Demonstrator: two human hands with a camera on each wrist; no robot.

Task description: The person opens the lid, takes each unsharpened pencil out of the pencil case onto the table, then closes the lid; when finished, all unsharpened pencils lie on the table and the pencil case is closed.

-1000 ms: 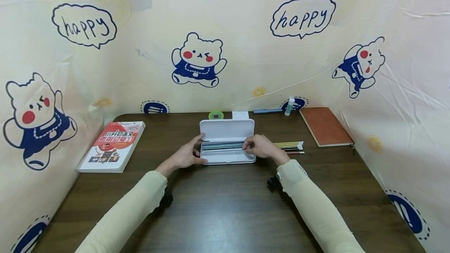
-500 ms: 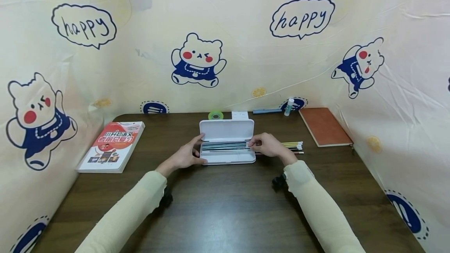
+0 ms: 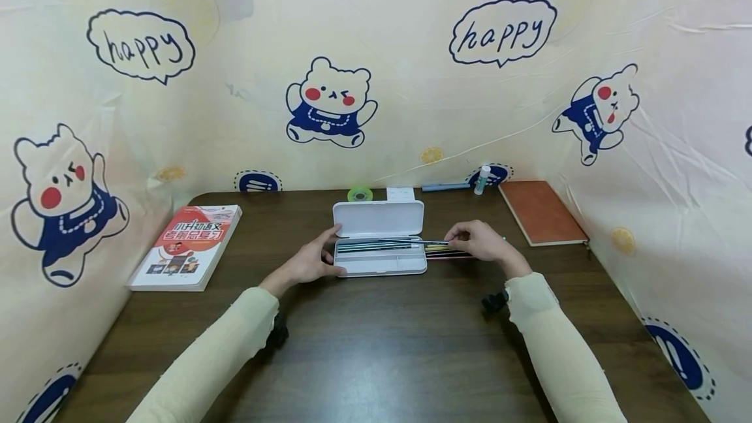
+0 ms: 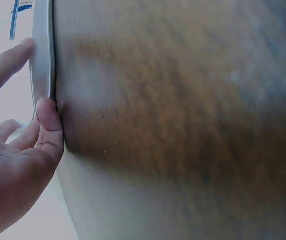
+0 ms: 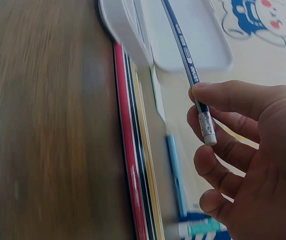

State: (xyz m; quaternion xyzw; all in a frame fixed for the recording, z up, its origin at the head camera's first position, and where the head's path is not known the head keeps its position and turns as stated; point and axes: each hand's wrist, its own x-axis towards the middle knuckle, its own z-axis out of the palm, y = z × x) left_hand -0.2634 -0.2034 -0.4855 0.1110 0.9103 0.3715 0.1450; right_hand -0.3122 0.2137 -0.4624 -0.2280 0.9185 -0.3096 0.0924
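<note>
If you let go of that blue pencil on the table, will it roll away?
Probably a little. The blue pencil looks thin, straight and stiff, pinched near its eraser by the right hand. The pencils lying beside the white case might stop it.

From the head view we look forward and down over the whole table (image 3: 376, 344), from its near edge to the far edge. The left wrist view sits very close to the pencil case (image 4: 42, 55) at its left end. The right wrist view looks close along the case (image 5: 132, 35) from its right end. All three share this case.
</note>
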